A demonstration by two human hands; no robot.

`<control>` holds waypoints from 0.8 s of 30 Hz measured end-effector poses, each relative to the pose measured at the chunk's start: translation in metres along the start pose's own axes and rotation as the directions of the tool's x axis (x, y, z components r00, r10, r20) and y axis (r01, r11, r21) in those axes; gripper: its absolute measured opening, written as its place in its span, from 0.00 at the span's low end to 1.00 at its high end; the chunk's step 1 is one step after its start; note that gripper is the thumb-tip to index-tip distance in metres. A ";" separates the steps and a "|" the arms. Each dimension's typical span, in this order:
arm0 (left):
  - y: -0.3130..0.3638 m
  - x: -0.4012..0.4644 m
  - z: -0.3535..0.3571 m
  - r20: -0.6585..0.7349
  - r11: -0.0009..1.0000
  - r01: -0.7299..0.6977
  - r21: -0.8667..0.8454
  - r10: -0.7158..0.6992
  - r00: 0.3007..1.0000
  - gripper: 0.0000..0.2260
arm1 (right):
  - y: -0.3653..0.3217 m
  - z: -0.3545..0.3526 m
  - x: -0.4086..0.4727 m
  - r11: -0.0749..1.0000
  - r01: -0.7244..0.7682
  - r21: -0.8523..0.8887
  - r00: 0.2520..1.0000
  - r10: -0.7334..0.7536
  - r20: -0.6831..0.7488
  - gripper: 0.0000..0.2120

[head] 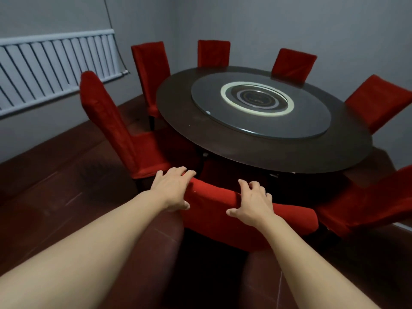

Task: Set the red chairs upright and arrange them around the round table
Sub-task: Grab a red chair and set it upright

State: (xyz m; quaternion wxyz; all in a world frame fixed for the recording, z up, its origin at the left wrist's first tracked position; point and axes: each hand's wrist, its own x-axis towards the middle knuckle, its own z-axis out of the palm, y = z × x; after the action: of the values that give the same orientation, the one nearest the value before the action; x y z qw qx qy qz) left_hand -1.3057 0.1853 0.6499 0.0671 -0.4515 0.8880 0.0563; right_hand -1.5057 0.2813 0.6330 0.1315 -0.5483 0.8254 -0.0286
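A dark round table with a glass turntable fills the middle. Right in front of me stands a red chair, upright, its back facing me and its seat toward the table. My left hand grips the left end of the chair back's top edge, thumb on the near side. My right hand grips the same edge further right. Several other red chairs stand upright around the table, among them one at the left, one at the far left and one at the near right.
A white radiator runs along the left wall. Grey walls close the corner behind the table. The floor is dark reddish-brown with open room at the left.
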 end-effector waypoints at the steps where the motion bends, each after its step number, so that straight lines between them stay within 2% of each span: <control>1: -0.010 -0.004 -0.004 -0.011 1.000 0.003 0.000 -0.003 1.000 0.43 | -0.011 -0.003 0.000 1.000 0.006 0.008 1.000 -0.006 0.001 0.44; 6: -0.080 -0.030 -0.024 -0.022 1.000 0.027 0.006 -0.027 0.999 0.42 | -0.081 -0.008 -0.002 1.000 0.015 0.024 1.000 -0.015 -0.001 0.44; 16: -0.294 -0.078 -0.061 -0.026 0.994 0.105 -0.016 -0.105 0.994 0.44 | -0.285 0.007 0.010 0.999 0.033 0.040 0.999 -0.033 0.007 0.42; 24: -0.402 -0.065 -0.070 -0.066 0.992 0.111 -0.054 -0.115 0.991 0.44 | -0.387 0.016 0.059 0.998 0.062 0.030 0.998 -0.063 0.029 0.43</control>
State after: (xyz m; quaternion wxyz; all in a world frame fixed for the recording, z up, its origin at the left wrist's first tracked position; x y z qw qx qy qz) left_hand -0.9468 -0.0097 0.7138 0.0278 -0.5043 0.8611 0.0591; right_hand -1.1762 0.0750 0.6809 0.1508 -0.5723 0.8052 -0.0364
